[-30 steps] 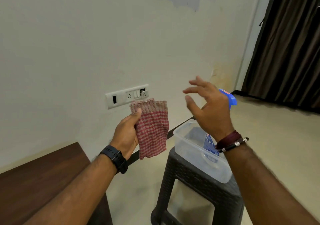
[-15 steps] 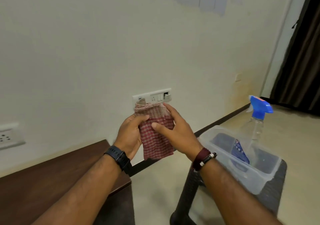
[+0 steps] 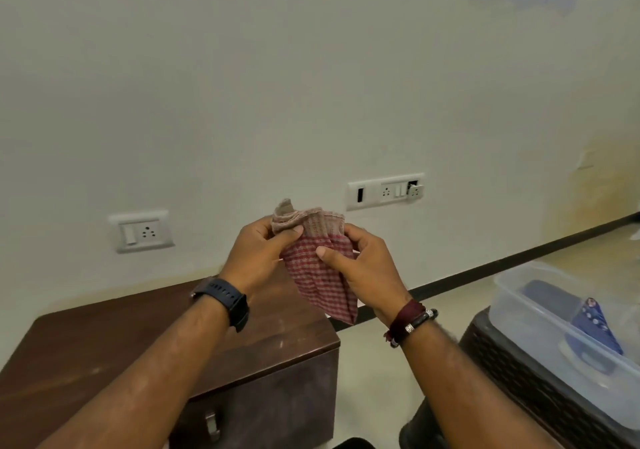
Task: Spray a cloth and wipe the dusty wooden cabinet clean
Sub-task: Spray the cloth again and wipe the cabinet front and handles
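Head view shows us the wooden cabinet (image 3: 114, 355) low against the wall, its brown top marked with pale streaks. To its right a dark stool (image 3: 512, 376) carries a clear plastic tub (image 3: 526, 313). Above the cabinet we hold the red checked cloth (image 3: 320, 268) bunched between both hands: the left hand (image 3: 258, 254) pinches its upper edge, the right hand (image 3: 363, 261) grips its side with thumb across the front. We judge this the cloth-preparing step; wiping has not begun. The next move calls for lowering the cloth onto the top. The spray bottle (image 3: 594, 320) is cut off by the frame edge, only its blue label visible.
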